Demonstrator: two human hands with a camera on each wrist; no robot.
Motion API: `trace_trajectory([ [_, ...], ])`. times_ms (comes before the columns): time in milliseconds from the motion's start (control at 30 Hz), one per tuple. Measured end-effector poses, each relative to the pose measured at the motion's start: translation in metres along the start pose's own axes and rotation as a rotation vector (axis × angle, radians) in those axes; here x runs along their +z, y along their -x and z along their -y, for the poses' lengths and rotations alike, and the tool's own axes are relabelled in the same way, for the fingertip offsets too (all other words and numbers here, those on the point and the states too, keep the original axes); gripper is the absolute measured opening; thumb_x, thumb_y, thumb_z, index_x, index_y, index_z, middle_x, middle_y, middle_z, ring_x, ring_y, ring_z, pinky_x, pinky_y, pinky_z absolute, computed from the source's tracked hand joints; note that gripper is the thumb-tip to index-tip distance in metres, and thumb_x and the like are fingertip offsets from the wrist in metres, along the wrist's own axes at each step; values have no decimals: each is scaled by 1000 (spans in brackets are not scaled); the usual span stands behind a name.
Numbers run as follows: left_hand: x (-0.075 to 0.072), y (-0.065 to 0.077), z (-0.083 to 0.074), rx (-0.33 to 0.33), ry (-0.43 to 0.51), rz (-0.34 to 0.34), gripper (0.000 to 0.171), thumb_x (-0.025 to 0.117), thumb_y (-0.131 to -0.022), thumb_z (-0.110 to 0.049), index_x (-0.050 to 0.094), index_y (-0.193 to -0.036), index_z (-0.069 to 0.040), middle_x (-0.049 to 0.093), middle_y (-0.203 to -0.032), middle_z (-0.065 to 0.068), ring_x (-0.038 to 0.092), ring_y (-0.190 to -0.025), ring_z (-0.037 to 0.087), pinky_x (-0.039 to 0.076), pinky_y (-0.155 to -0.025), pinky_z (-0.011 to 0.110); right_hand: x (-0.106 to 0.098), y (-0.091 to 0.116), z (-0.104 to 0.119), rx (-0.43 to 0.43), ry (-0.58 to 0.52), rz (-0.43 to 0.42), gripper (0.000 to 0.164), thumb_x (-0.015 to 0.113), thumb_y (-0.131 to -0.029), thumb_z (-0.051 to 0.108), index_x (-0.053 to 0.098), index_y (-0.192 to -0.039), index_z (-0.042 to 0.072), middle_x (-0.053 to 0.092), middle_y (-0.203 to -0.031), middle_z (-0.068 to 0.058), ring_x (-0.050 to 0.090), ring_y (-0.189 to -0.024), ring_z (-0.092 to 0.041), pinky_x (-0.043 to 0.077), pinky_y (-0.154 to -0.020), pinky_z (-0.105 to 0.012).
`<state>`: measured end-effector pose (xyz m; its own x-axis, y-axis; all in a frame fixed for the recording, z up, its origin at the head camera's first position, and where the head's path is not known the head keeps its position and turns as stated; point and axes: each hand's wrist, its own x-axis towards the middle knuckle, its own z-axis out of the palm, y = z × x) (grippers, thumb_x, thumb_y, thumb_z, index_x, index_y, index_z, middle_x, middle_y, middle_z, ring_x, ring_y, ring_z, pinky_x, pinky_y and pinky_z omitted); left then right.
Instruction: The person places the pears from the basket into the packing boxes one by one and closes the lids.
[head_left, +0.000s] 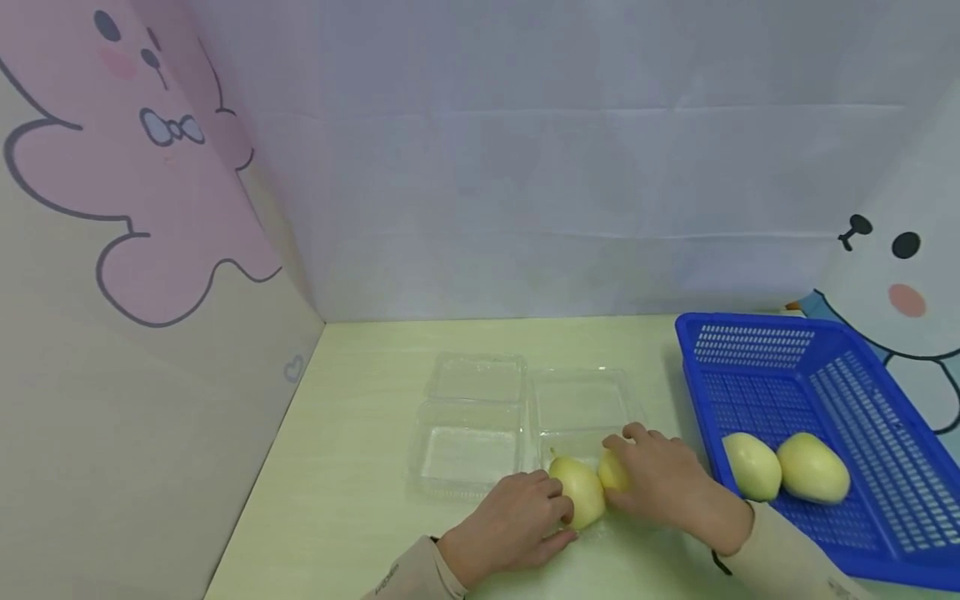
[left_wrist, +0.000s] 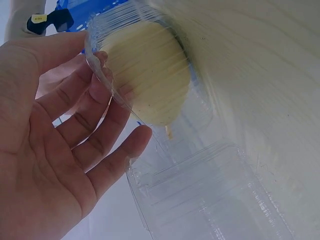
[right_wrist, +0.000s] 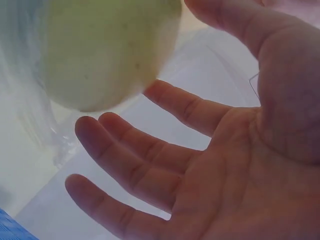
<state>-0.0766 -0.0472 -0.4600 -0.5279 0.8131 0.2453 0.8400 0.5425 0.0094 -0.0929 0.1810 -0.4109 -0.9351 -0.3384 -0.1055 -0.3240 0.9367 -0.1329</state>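
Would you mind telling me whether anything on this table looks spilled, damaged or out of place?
Nothing stands out plainly. Both clear containers lie open, and two pears rest in the blue basket. The pear in the right wrist view has a few tiny dark specks, but no spill or obvious damage shows.

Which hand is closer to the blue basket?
Right. The right hand, on one pear, is just left of the blue basket; the left hand is farther left, beside the other pear.
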Motion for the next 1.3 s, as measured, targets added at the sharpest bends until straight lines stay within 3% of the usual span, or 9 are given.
trace_trajectory([
  [200,-1,1,0,3,19,-5,17,69,-90,-47,69,-83,-31,55,-76,-17,43,-65,-2,27,-54,10,-22,-1,-1,-23,-4,-15,57,77,-79,47,66,-122,11,63,-125,-17,65,-101,-37,54,-80,-56],
  [533,-2,1,-1,10,27,1,17,70,-89,-46,70,-84,-30,57,-77,-16,44,-65,-2,28,-54,11,-53,0,-15,-25,-13,-89,55,74,-83,49,66,-123,13,63,-126,-16,68,-79,-25,51,-59,-40],
  [700,-3,1,-2,-1,29,14,17,69,-89,-46,69,-84,-30,57,-78,-16,45,-66,-1,28,-54,11,-69,-9,-24,-16,-76,-85,56,72,-86,48,64,-127,11,60,-131,-21,68,-88,-29,53,-61,-40],
  [867,-3,0,-2,6,17,-7,16,69,-89,-45,69,-84,-30,57,-78,-15,45,-66,0,27,-54,12,-89,-31,-34,-11,-113,-58,56,67,-90,47,62,-130,9,57,-135,-23,64,-109,-39,54,-81,-53],
  [1033,-3,1,-3,30,-18,-41,15,70,-89,-44,69,-83,-30,56,-76,-16,43,-65,0,26,-53,12,-100,-62,-40,-40,-172,-29,55,65,-92,43,59,-134,8,55,-140,-23,59,-119,-41,51,-90,-57],
  [1300,0,1,-5,30,-27,-28,18,68,-90,-46,68,-81,-30,57,-76,-15,44,-65,1,27,-53,12,-73,-120,-54,-71,-241,87,55,64,-93,40,57,-134,4,58,-135,-23,56,-122,-41,48,-98,-57],
])
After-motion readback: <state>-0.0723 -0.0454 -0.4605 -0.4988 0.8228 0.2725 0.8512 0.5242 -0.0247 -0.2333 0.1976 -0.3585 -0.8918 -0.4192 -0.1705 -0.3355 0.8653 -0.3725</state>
